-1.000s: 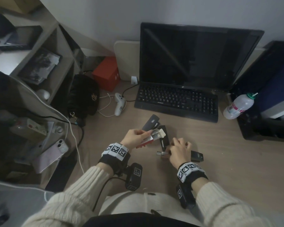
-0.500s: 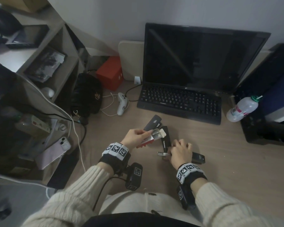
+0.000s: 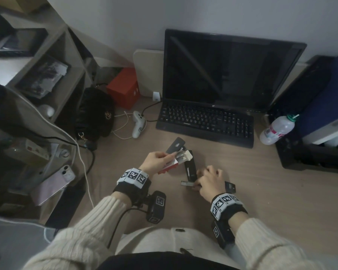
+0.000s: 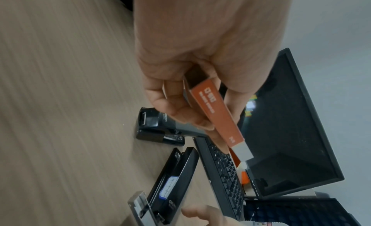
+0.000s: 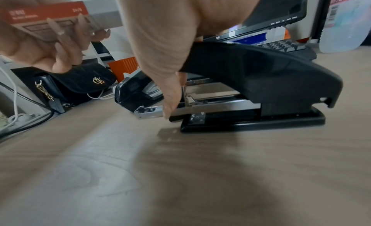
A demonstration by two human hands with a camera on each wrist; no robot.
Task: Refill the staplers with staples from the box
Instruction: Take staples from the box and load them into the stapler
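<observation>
My left hand [image 3: 169, 158] holds the red and white staple box [image 3: 171, 166] above the desk, its white flap end open; in the left wrist view the box [image 4: 215, 113] is pinched between thumb and fingers. My right hand [image 3: 200, 182] grips a black stapler [image 5: 261, 80] standing on the desk, with the thumb [image 5: 170, 102] against its pulled-out metal magazine [image 3: 186, 183]. A second black stapler [image 3: 189, 166] lies opened flat between my hands. A third, grey-topped stapler [image 3: 176, 145] sits just beyond the box.
A black keyboard [image 3: 205, 121] and monitor [image 3: 226, 71] stand behind the staplers. A plastic bottle [image 3: 277, 129] lies at the right. At the left are a white controller [image 3: 138, 123], cables, a black handbag [image 3: 94, 114] and a red box [image 3: 123, 88].
Both hands, the box and the staplers stay where they were; only the head view has shifted slightly.
</observation>
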